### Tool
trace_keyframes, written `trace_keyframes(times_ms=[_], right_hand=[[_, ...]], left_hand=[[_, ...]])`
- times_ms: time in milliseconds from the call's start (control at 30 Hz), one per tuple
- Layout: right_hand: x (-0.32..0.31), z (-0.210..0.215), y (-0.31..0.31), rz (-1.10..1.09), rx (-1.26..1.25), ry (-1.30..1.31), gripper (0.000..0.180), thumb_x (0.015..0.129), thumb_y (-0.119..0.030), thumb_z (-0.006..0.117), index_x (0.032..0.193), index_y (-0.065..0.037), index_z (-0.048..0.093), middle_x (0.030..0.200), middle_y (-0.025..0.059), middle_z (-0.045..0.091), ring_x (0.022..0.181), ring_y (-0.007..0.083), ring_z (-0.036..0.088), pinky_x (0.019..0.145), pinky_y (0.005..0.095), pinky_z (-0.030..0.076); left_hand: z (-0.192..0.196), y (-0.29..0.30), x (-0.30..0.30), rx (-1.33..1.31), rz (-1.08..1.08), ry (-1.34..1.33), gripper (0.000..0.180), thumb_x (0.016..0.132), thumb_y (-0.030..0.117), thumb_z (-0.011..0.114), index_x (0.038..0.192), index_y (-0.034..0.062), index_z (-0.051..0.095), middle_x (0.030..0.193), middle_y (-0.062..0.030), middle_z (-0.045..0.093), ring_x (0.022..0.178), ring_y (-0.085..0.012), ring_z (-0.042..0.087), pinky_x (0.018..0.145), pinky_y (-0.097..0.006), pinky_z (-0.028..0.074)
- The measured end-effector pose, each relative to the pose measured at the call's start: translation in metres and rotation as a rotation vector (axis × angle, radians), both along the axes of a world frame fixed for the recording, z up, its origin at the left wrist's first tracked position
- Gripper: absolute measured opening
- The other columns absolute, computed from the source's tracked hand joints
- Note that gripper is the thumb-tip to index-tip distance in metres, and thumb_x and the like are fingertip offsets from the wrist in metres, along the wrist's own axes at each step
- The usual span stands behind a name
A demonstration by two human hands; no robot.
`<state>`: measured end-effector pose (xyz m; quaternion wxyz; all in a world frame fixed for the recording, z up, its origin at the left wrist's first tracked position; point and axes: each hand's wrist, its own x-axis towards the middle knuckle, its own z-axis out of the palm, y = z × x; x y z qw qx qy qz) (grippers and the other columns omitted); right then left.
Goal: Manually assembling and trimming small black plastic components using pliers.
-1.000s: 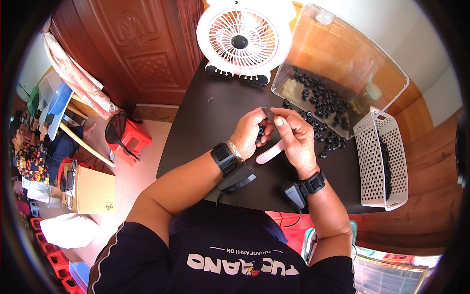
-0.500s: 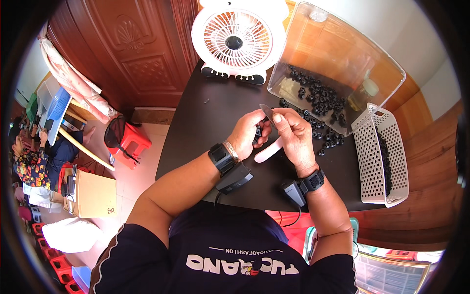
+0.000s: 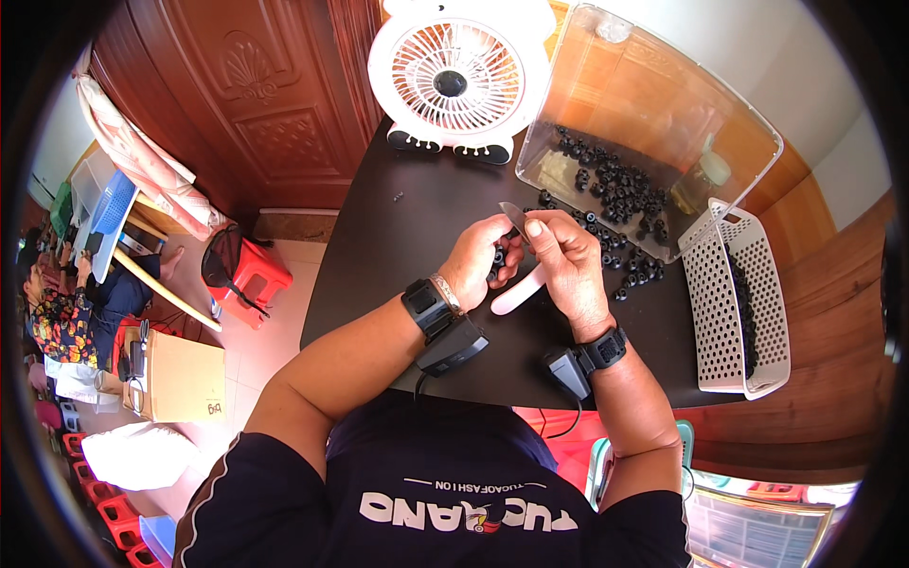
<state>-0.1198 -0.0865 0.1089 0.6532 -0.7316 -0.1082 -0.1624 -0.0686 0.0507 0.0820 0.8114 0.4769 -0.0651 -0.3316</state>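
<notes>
My right hand (image 3: 568, 260) is closed round a small knife (image 3: 512, 303); its pale pink handle sticks out below the palm and the blade shows above the fingers. Curled beside it, my left hand (image 3: 473, 258) holds several small black ring-like parts (image 3: 498, 256) in its fingers. The knife's blade lies by my left fingertips, and the contact point there is partly hidden. Loose parts of the same kind (image 3: 636, 270) lie on the dark table (image 3: 388, 284) just right of my right hand. More black parts (image 3: 620, 189) are spread inside a clear plastic bin (image 3: 663, 47) tipped on its side.
A white perforated basket (image 3: 717, 322) with black parts inside stands at the table's right edge. At the back is a white fan (image 3: 450, 83). To the left are a red stool (image 3: 254, 279), a cardboard box (image 3: 189, 379) and a seated person (image 3: 62, 312) at another table.
Both hands keep almost the same pose, with only a slight shift at the fingertips and blade. The view has moved very slightly.
</notes>
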Motion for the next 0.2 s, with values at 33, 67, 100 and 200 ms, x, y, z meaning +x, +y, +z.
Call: trace_keyframes(times_ms=[33,67,100,200], right_hand=[[0.0006,-0.0012,-0.0007,-0.001,-0.01,-0.007,0.023,0.093,-0.014,0.057,0.081,0.006,0.061,0.091,0.0085,0.061,0.066,0.0108,0.061,0.061,0.0245,0.053],[0.0011,-0.0022,-0.0013,-0.002,-0.02,-0.015,0.023,0.093,-0.014,0.057,0.08,0.006,0.061,0.09,0.0084,0.061,0.066,0.0107,0.061,0.061,0.0244,0.052],[0.0012,-0.0026,-0.0013,-0.002,-0.02,-0.015,0.023,0.093,-0.014,0.057,0.08,0.006,0.061,0.09,0.0084,0.061,0.066,0.0107,0.061,0.061,0.0244,0.052],[0.0013,-0.0033,-0.0014,-0.001,-0.023,-0.02,0.024,0.093,-0.014,0.057,0.08,0.006,0.061,0.09,0.0083,0.061,0.067,0.0108,0.061,0.061,0.0244,0.052]], left_hand=[[-0.0004,-0.0001,0.0002,0.0,-0.001,0.0,0.032,0.09,0.036,0.044,0.074,0.0094,0.049,0.058,0.0005,0.047,0.043,-0.0084,0.041,0.037,-0.022,0.026],[-0.0011,0.0,0.0005,-0.001,-0.004,0.003,0.032,0.09,0.036,0.044,0.074,0.0091,0.049,0.058,0.0005,0.047,0.043,-0.0085,0.041,0.037,-0.022,0.026],[-0.0015,0.0002,0.0007,-0.001,-0.006,0.006,0.032,0.09,0.037,0.044,0.075,0.0089,0.049,0.058,0.0004,0.047,0.043,-0.0086,0.041,0.037,-0.022,0.026],[-0.0038,0.0002,0.0016,0.011,-0.01,0.028,0.032,0.09,0.037,0.044,0.075,0.0087,0.05,0.058,0.0003,0.047,0.044,-0.0091,0.041,0.037,-0.023,0.027]])
